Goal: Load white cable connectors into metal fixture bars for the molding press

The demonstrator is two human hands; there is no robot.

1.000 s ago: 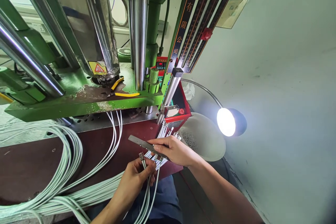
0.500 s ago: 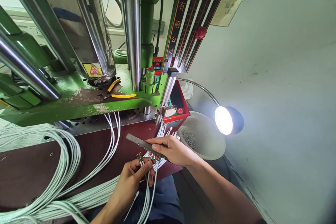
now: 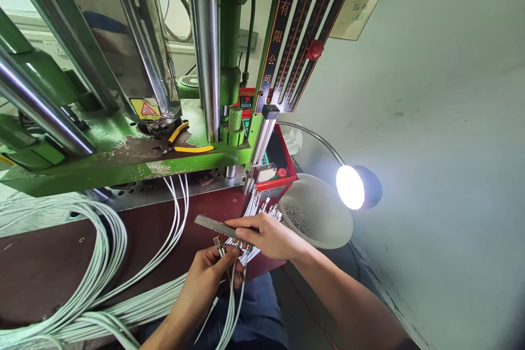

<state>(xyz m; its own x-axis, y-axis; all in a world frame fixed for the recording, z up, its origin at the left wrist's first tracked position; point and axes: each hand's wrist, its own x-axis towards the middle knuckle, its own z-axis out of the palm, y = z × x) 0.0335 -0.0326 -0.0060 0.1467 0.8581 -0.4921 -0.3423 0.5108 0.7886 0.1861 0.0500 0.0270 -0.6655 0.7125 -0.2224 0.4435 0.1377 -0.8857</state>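
My right hand (image 3: 268, 236) is closed on a flat metal bar (image 3: 211, 223), held slanting with its free end toward the left. Just below it, my left hand (image 3: 211, 272) pinches the ends of several white cables (image 3: 231, 314) that hang down over my lap. One metal connector (image 3: 217, 241) sticks up above the left fingers. Other cable ends sit against the bar's underside, partly covered by my fingers; whether they are fixed in the bar I cannot tell.
A green press machine (image 3: 197, 164) stands ahead, with yellow-handled pliers (image 3: 192, 149) on its ledge. Coiled white cables (image 3: 98, 240) lie on the brown table (image 3: 36, 268) at left. At right are a white bin (image 3: 328, 219) and a lit lamp (image 3: 350, 187).
The metal bar has turned slightly in my right hand, so its flat face shows more. Both hands stay in nearly the same place.
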